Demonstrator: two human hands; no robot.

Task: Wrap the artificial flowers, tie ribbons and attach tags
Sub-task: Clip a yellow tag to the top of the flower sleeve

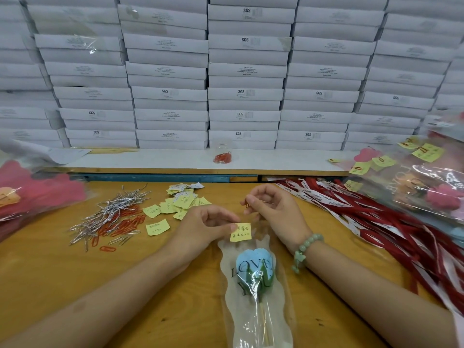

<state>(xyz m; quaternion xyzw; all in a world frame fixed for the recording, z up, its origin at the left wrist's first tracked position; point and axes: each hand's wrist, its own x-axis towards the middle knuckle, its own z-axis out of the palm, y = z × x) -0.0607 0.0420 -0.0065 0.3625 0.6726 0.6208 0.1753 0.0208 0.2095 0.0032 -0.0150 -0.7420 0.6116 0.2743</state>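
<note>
Blue cloth flower in clear sleeve (pixel 253 267): six o'clock, right there on the brown wooden table (pixel 75 272).
Silver wire ties (pixel 118 207): ten o'clock, mixed with red paper clips (pixel 125 226).
Yellow paper tags (pixel 184 200): eleven o'clock.
Red and white ribbons (pixel 376 222): over at three o'clock.

Bright, even indoor light, soft shadows. Glare on the clear flower sleeve (pixel 256 297). Wide-angle edges curve and blur around it.

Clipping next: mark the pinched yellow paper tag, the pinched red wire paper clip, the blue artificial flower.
pinched yellow paper tag (pixel 241 233), head view, centre.
pinched red wire paper clip (pixel 247 205), head view, visible loop.
blue artificial flower (pixel 251 262), head view, petals.
</note>
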